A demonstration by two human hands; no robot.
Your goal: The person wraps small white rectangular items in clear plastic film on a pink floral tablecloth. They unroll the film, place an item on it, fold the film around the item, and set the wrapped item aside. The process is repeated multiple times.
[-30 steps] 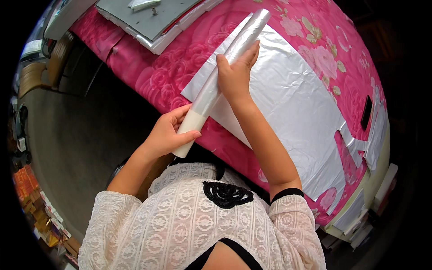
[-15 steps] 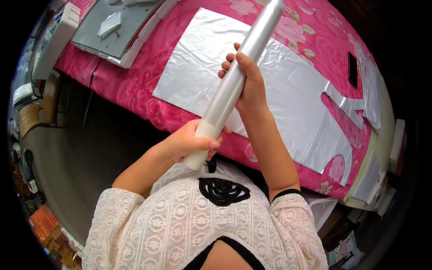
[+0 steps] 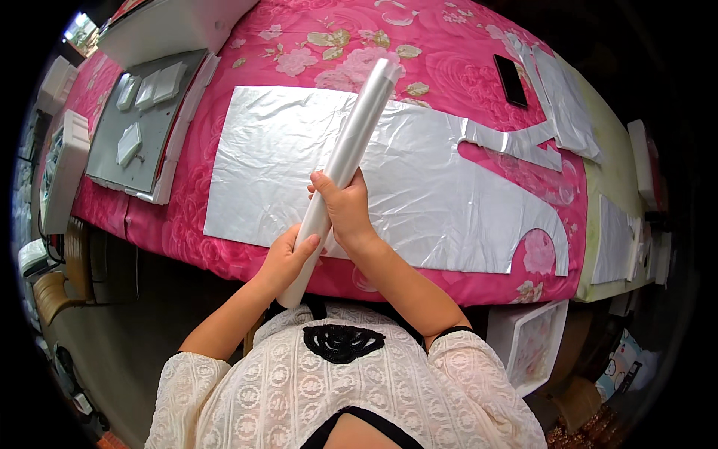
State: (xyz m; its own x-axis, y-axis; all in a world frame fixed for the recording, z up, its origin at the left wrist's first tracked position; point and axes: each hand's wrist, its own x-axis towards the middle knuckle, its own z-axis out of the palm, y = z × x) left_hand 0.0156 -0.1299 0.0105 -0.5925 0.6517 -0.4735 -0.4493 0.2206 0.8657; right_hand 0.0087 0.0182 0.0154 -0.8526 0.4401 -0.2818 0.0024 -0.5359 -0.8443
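Film roll (image 3: 342, 161), long, pale and glossy, is slanting across the middle of the scene, its near end pointing at the person's body and its far end leaning to the right. Both bare hands are gripping it along its nearer part. The left hand (image 3: 286, 258) is holding it closer to the near end, coming in from the left with its thumb lying along the top; a short length of roll is sticking out past this hand toward the body. The right hand (image 3: 348, 209) is wrapping it just farther up, from the right side, thumb up and fingertips showing at the left edge. Most of the roll's length is extending beyond the right hand.

Behind the roll, a wide silver sheet (image 3: 419, 202) is lying flat on a pink flowered tablecloth (image 3: 247, 52), its right end narrowing into cut strips. A second silvery sheet (image 3: 565, 112) is lying at the far right, and a dark phone (image 3: 510, 80) is resting just left of it. On the left, a grey board (image 3: 108, 168) is holding small white packets (image 3: 153, 86). A white container (image 3: 505, 337) is standing below the table's near right edge.
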